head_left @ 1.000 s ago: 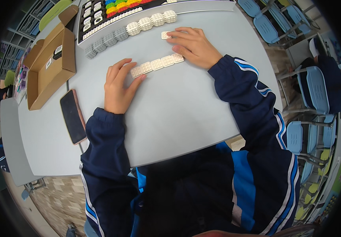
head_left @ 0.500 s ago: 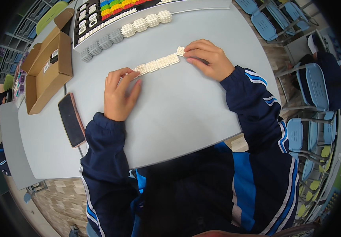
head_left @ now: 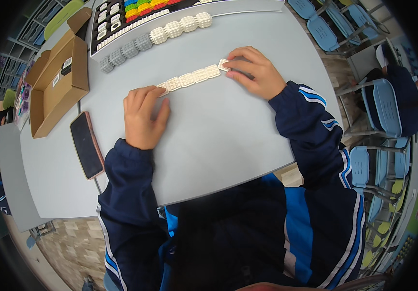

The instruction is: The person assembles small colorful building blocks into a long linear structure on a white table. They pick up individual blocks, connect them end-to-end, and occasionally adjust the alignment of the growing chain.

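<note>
A row of several white square studded plates [head_left: 187,79] lies on the grey table, edge to edge. At its left end, the fingertips of my left hand [head_left: 143,116] rest on the last plate [head_left: 163,88] and partly cover it; the thumb stands apart. My right hand [head_left: 252,72] pinches another white plate [head_left: 224,64] between thumb and fingers at the right end of the row. That plate sits turned at an angle against its neighbour.
Beyond the row stand joined grey studded cubes [head_left: 130,49] and white ones [head_left: 173,29], along a case [head_left: 189,10] of coloured blocks. An open cardboard box [head_left: 49,109] and a phone [head_left: 87,145] lie to the left. Blue chairs [head_left: 387,109] stand off to the right.
My left hand has slid slightly left, uncovering more of the plates at that end. My right hand stays on its plate, almost unmoved.
</note>
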